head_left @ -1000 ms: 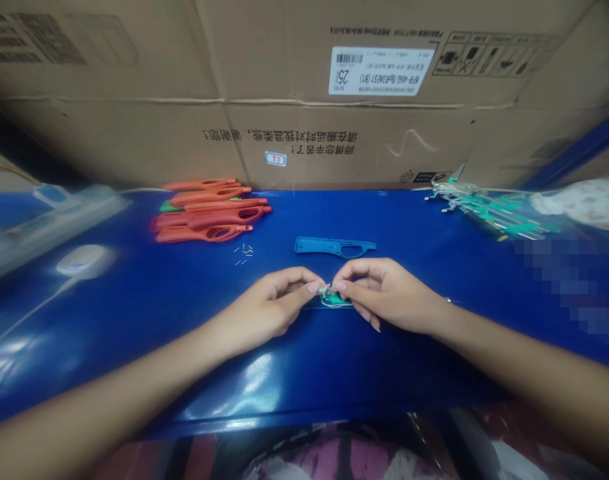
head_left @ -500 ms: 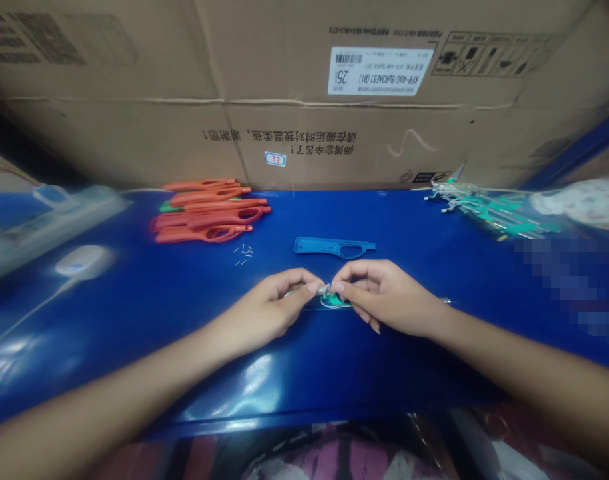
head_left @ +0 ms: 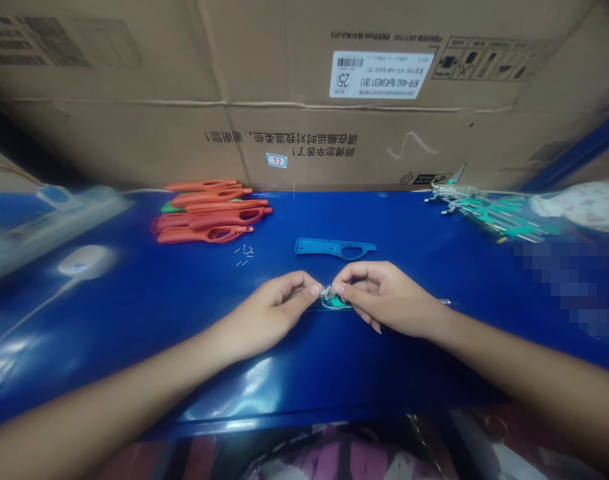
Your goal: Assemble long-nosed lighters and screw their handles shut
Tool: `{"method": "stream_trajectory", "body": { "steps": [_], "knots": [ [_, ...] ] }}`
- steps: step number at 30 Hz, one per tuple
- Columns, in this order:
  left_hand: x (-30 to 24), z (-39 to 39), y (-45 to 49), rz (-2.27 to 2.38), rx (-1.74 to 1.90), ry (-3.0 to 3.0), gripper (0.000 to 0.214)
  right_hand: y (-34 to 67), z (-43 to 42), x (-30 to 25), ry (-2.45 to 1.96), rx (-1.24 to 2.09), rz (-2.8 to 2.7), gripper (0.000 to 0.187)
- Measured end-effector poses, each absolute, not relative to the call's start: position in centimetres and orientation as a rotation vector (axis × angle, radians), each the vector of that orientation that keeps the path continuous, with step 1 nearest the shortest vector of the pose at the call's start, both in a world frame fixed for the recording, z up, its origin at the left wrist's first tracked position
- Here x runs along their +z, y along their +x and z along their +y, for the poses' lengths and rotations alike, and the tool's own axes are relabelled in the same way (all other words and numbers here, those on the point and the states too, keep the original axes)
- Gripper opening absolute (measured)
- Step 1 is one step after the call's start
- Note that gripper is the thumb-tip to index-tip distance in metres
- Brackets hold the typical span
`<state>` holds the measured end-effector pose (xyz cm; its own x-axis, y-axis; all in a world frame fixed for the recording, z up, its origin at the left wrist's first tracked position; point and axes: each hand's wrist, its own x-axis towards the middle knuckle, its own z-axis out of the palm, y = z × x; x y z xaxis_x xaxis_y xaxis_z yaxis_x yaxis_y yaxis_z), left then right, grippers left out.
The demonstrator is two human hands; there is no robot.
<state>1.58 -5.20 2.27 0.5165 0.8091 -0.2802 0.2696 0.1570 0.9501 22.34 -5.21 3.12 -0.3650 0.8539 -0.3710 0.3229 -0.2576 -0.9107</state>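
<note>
My left hand point(head_left: 282, 303) is closed in a pinch, thumb and forefinger at a small whitish-grey piece point(head_left: 325, 292). Close beside it my right hand point(head_left: 384, 297) also pinches, its fingertips by the same piece; what sits between them is too small to make out. Directly below the fingertips lies a green plastic part point(head_left: 338, 301) with a white wire curving around it. Most of that part is covered by my hands. A metal tip point(head_left: 445, 302) shows past my right wrist. Just beyond the hands rests a blue lighter-shaped half shell point(head_left: 329, 248), hollow side up.
Orange and red handle shells point(head_left: 212, 213) are stacked at the left back, with several small metal pins point(head_left: 244, 253) before them. Metal rods with green parts and wires point(head_left: 494, 210) lie at the right back. A white corded device point(head_left: 84, 261) is at left; a cardboard box point(head_left: 284, 120) stands behind.
My left hand has shifted very slightly to the right and its fingers have moved a little at the whitish piece. My right hand stays nearly in place.
</note>
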Motion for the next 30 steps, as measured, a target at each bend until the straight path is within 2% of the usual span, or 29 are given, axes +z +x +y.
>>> {"method": "stream_trajectory", "body": {
  "steps": [30],
  "knots": [
    [2.30,-5.41,1.81,1.045,0.490,1.442,0.031,22.15,-5.30,2.96,-1.492,1.607,-1.595,0.016]
  ]
}}
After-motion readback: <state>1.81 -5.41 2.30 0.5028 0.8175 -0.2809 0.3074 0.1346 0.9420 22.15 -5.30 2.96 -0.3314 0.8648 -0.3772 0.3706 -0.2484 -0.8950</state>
